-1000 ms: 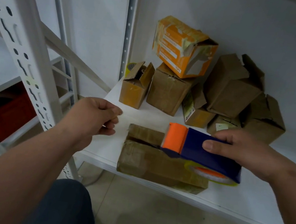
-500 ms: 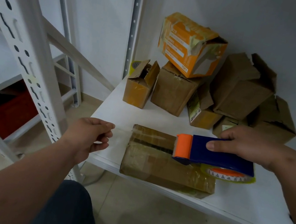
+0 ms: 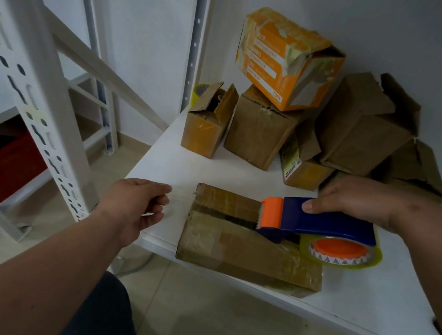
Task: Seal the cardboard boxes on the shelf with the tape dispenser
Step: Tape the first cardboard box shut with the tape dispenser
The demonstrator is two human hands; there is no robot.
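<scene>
Two bare hands reach over the front edge of the white shelf [image 3: 174, 160], one on each side of a flat cardboard box [image 3: 245, 246] that lies at the shelf's front edge. The right hand [image 3: 362, 202] comes in from the right with the forearm almost level; its fingers are curled over the top of the blue and orange tape dispenser [image 3: 318, 223] and the thumb presses the near side of the blue body. The orange end of the dispenser points left and sits over the dark seam along the top of the box, while the tape roll [image 3: 342, 251] hangs at the lower right side. The left hand [image 3: 135, 206] is held just left of the box, palm turned to the right, with the fingers bent inward and the thumb meeting them, pinching the end of a clear tape strip [image 3: 180, 198] that stretches across the box's left edge towards the dispenser. At the back of the shelf, against the wall, stands a pile of small brown boxes [image 3: 260, 133], several with open flaps, and an orange box [image 3: 285, 61] rests tilted on top of them. A white perforated upright [image 3: 31, 96] crosses the left part of the view.
</scene>
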